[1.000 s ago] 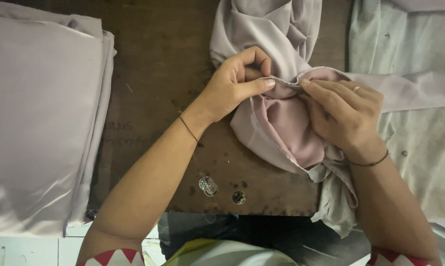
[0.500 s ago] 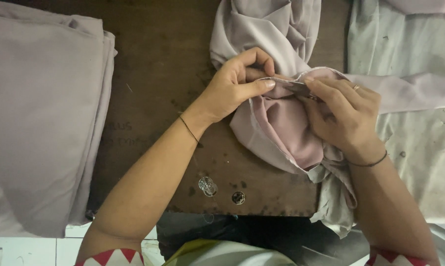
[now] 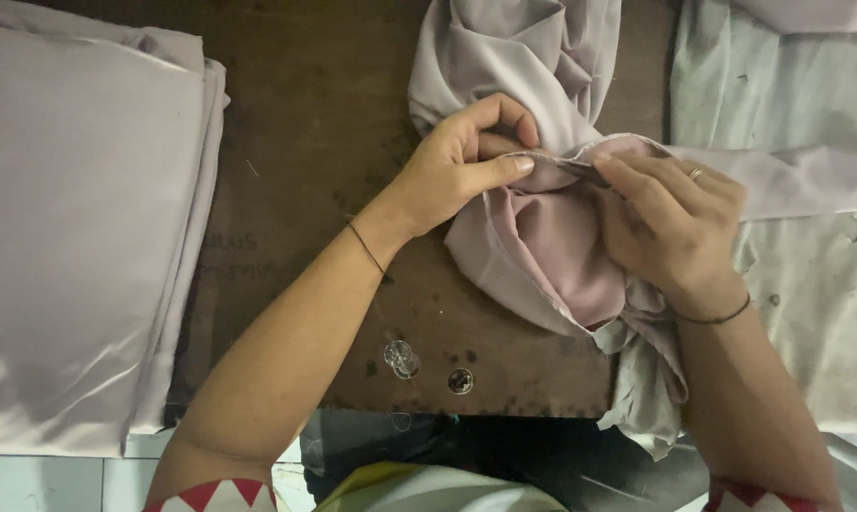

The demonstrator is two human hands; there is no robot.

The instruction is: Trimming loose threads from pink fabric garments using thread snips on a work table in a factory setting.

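A crumpled pale mauve garment (image 3: 542,237) lies on a dark brown wooden board (image 3: 324,161). My left hand (image 3: 461,166) pinches a folded edge of the garment between thumb and fingers. Just to its right, my right hand (image 3: 670,232) grips the same edge, a ring on one finger, fingers pressed onto the cloth. The two hands nearly touch at the seam. More of the garment bunches up behind the hands and hangs over the board's near edge.
A tall stack of folded pale mauve fabric (image 3: 77,228) fills the left side. A stained whitish cloth (image 3: 808,265) covers the surface at right. Two small clear buttons (image 3: 402,358) and a round metal piece (image 3: 460,380) lie near the board's front edge.
Both hands keep their hold on the garment edge. My right fingers have shifted slightly along the seam; the rest is unchanged.
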